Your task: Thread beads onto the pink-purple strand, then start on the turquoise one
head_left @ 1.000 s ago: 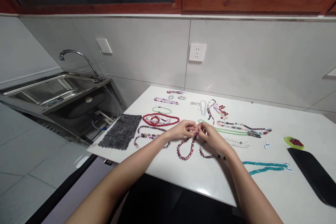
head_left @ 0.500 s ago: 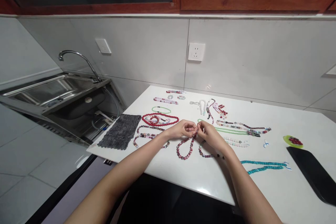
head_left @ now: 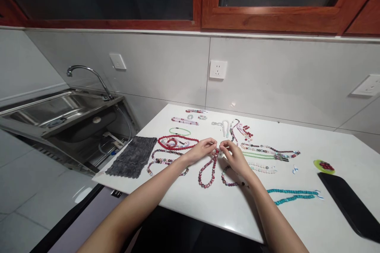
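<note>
My left hand (head_left: 202, 149) and my right hand (head_left: 234, 155) meet above the middle of a white table (head_left: 208, 201), fingers pinched. Each hand pinches one top end of a dark red bead strand (head_left: 207, 170), and its loop lies on the table below them. A small purple bead loop (head_left: 228, 178) rests under my right wrist. Just left of my left hand lie a red bead necklace (head_left: 177, 142) and a mixed-colour strand (head_left: 162, 160).
Several more bead strands spread over the far half of the table, with a teal strand (head_left: 292, 195) at the right. A grey cloth (head_left: 131, 156) lies at the left edge, a black phone (head_left: 350, 205) and a green dish of red beads (head_left: 324, 165) at the right. A steel sink (head_left: 56, 106) stands left.
The view has tilted up, so the window and a lamp reflection show more. Both hands stay pinched on the red strand's ends, slightly further apart.
</note>
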A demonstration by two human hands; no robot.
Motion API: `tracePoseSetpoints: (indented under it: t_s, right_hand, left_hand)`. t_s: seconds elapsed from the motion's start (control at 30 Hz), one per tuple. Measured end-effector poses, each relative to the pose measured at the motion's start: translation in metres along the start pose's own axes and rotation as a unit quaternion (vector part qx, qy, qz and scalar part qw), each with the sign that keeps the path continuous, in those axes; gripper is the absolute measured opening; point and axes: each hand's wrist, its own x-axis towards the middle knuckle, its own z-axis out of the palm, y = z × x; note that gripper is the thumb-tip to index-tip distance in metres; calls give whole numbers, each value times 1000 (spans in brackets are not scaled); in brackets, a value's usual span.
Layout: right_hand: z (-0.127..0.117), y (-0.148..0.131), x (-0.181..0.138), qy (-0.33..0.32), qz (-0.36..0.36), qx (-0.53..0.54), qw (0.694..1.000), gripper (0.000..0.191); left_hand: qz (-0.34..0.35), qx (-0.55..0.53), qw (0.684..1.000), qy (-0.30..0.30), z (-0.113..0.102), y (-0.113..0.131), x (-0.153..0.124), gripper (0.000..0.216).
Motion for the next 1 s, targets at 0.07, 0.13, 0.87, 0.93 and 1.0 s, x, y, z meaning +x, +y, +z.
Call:
tracePoseSetpoints:
  t_s: [0.07, 0.13, 0.87, 0.93, 1.0]
  right_hand:
    - [3, 5, 1, -2, 1, -8, 1000, 23]
    - [5, 8, 2, 10, 5, -15, 1000, 22]
    - [18, 8, -2, 74, -100, -119, 985, 17]
    - [17, 8, -2, 64, -115, -130, 983, 18]
    - [16, 9, -3, 61, -131, -138, 980, 18]
  left_hand:
    - [-17, -19, 1000, -12, 2, -2, 0, 36]
    - [-16, -20, 1000, 6, 3, -4, 1, 36]
    - [13, 3, 997, 80, -5, -11, 5, 29]
    - [-6, -11, 997, 82, -7, -14, 5, 32]
    - [-22, -9, 995, 92, -8, -15, 4, 35]
